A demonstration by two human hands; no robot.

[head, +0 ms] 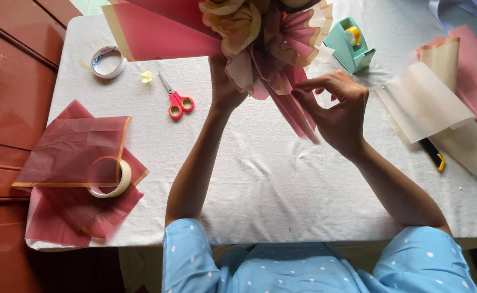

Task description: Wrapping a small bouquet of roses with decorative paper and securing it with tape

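Two hands: both are mine, busy at one bunch of paper-wrapped flowers.
Bunch: the pink and cream paper-wrapped flower bunch [260, 38] stands up over the far middle of the white cloth desk [282, 184].
Left hand: my left hand [223, 87] is under the bunch, with its fingers closed tight on the stem part to hold it up.
Right hand: my right hand [339, 111] is just beside the bunch, and its fingers [309, 84] are pinched together on a pink paper fold.
Scissors: the small red-handled scissors [176, 100] lie flat on the desk, near my left arm.
Tape rolls: one white tape roll [108, 61] sits at the far left corner; another clear tape roll [110, 177] rests on the dark pink paper sheets [70, 152].
Tape holder: the mint green tape holder [349, 46] is near the bunch, on its right.
Cream sheets: the see-through cream paper sheets [423, 103] lie on the right, partly over a black and yellow knife [432, 153].
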